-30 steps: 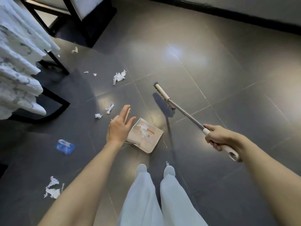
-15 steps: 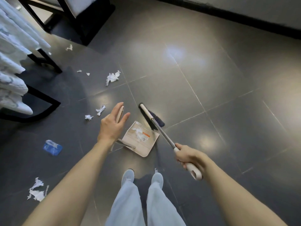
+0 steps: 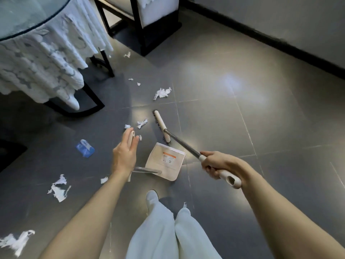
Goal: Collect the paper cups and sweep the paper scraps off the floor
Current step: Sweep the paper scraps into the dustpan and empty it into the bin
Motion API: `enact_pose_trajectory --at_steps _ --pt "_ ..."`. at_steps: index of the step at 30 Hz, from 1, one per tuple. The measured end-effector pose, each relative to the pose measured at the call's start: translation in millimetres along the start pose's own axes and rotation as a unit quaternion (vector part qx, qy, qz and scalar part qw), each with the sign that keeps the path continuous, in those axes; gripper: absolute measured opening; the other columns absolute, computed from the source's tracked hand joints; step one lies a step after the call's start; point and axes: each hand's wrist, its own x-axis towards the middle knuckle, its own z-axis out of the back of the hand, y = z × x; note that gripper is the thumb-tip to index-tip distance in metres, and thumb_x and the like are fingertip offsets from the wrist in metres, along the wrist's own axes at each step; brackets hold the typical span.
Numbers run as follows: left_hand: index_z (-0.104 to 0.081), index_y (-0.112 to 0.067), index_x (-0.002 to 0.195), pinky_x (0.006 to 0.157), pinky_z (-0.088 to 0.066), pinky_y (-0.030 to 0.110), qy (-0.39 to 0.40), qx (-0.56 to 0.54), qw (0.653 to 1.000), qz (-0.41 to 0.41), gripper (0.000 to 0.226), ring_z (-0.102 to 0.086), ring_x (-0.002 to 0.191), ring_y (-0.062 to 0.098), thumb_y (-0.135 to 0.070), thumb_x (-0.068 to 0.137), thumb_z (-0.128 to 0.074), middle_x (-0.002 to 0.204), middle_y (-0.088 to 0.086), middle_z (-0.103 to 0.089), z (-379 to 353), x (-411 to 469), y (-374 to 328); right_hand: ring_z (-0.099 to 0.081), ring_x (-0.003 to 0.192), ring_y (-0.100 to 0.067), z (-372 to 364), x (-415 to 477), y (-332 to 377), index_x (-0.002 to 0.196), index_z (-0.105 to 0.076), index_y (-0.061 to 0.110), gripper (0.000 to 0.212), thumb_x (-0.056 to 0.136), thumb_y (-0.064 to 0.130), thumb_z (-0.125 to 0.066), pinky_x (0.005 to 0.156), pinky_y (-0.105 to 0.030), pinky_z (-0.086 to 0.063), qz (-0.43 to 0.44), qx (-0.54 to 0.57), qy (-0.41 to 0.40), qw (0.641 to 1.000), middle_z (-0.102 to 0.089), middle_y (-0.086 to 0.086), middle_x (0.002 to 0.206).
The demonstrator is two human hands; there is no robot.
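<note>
The right grip [image 3: 218,165] was curled tightly round the cream plastic handle of a grey-shafted broom [image 3: 182,144]. The broom's cream-backed, dark-bristled head was set down on the grey tiled floor [image 3: 252,118], just beside the far edge of a cream plastic dustpan [image 3: 168,171] bearing an orange label. The left grip [image 3: 123,156] was spread, its fingers nearly straight and laid against the cream top of the dustpan's long upright handle, which showed between them.

Small white torn paper scraps [image 3: 141,123] were seen just beyond the left grip, beside the broom head. A larger crumpled one was seen farther off toward the wall edge of the floor, and bigger torn pieces were scattered toward the near left corner. A crushed blue paper cup [image 3: 85,148] was lying on the floor to the left of the left grip, between it and a round glass-topped desk [image 3: 22,19] draped in white lace. A dark-framed chair [image 3: 138,34] with a white cushion was placed near the wall edge.
</note>
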Motion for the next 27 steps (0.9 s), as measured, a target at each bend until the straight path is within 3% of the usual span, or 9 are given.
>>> enact_pose_trajectory --at_steps 3,9,12,14,18,21,25,27 --pt "-0.050 -0.029 0.128 0.074 -0.042 0.036 -0.045 -0.011 0.998 0.032 0.034 -0.059 0.087 0.035 -0.042 0.097 -0.047 0.109 0.006 -0.066 26.6 2.6 22.4 -0.031 0.031 -0.006 -18.9 16.8 38.0 0.132 -0.043 0.007 0.046 0.088 -0.007 -0.034 0.034 -0.012 -0.029 0.025 -0.024 -0.001 0.999 -0.035 -0.002 0.059" --pt "-0.054 -0.025 0.127 0.068 -0.038 0.032 -0.095 0.001 0.992 0.081 0.035 -0.061 0.080 0.038 -0.041 0.095 -0.050 0.104 0.012 -0.068 68.4 30.1 65.8 -0.038 0.042 -0.014 -61.6 69.8 118.1 0.104 -0.050 0.006 0.024 0.086 -0.006 -0.039 0.037 -0.019 -0.035 0.083 -0.145 -0.011 0.986 -0.043 -0.009 0.064" --pt "-0.055 -0.022 0.127 0.072 -0.038 0.030 -0.123 -0.012 0.987 0.099 0.034 -0.062 0.088 0.035 -0.035 0.096 -0.052 0.110 0.006 -0.068 83.1 49.6 78.9 -0.041 0.045 -0.019 -84.1 100.4 153.9 0.086 -0.046 0.004 0.009 0.085 -0.003 -0.040 0.044 -0.026 -0.036 0.088 -0.222 -0.020 0.971 -0.047 -0.012 0.063" --pt "-0.054 -0.023 0.126 0.077 -0.043 0.034 -0.130 -0.035 0.984 0.120 0.033 -0.061 0.090 0.035 -0.037 0.096 -0.050 0.110 0.006 -0.068 91.9 65.7 86.5 -0.042 0.046 -0.021 -99.1 121.6 172.6 0.082 -0.047 0.002 0.013 0.088 -0.001 -0.036 0.046 -0.029 -0.038 0.092 -0.270 -0.027 0.958 -0.048 -0.014 0.062" --pt "-0.051 -0.033 0.121 0.074 -0.051 0.042 -0.141 -0.047 0.977 0.150 0.031 -0.061 0.081 0.039 -0.048 0.095 -0.044 0.100 0.011 -0.067 110.4 110.1 94.0 -0.049 0.047 -0.024 -124.9 157.8 202.8 0.086 -0.055 -0.002 0.023 0.089 0.001 -0.033 0.056 -0.031 -0.045 0.080 -0.383 -0.031 0.920 -0.056 -0.015 0.063" --pt "-0.051 -0.035 0.122 0.074 -0.053 0.045 -0.133 -0.040 0.977 0.161 0.032 -0.062 0.081 0.041 -0.049 0.094 -0.044 0.102 0.011 -0.065 121.0 142.7 96.0 -0.051 0.045 -0.021 -143.6 172.5 215.5 0.088 -0.057 0.005 0.020 0.086 0.006 -0.037 0.055 -0.026 -0.045 0.045 -0.441 -0.038 0.896 -0.058 -0.007 0.055" --pt "-0.051 -0.031 0.126 0.078 -0.052 0.047 -0.125 -0.049 0.979 0.156 0.036 -0.061 0.086 0.041 -0.048 0.095 -0.047 0.108 0.008 -0.063 131.2 173.3 98.0 -0.049 0.047 -0.023 -154.6 167.3 205.9 0.098 -0.055 0.009 0.023 0.081 0.008 -0.039 0.054 -0.028 -0.042 -0.017 -0.446 0.023 0.895 -0.060 -0.010 0.066" --pt "-0.051 -0.029 0.127 0.081 -0.052 0.046 -0.118 -0.055 0.980 0.152 0.037 -0.061 0.091 0.038 -0.047 0.095 -0.048 0.111 0.009 -0.064 134.6 185.2 98.1 -0.046 0.045 -0.019 -146.5 158.3 199.7 0.103 -0.053 0.009 0.027 0.079 0.006 -0.040 0.049 -0.027 -0.039 -0.048 -0.417 0.069 0.905 -0.055 -0.007 0.061"
